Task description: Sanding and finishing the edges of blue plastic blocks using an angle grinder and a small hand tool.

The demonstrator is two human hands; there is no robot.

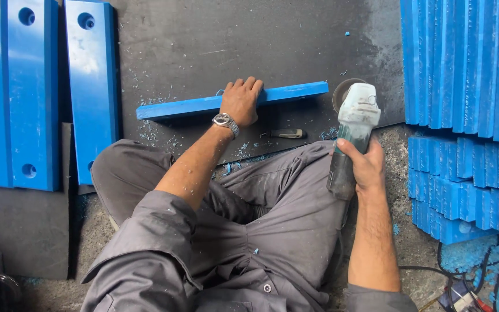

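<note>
blue slabs (pixel 15 92) lie flat at far left on the dark mat (pixel 203 40). left hand (pixel 241 101) presses palm-down, fingers curled over a blue bar (pixel 232 101) standing on edge. right hand (pixel 364 164) grips a grinder (pixel 350 136) beside stacked blue bars (pixel 469 63)

Dark mat (pixel 203 40) on gritty grey floor (pixel 417 254)
</note>
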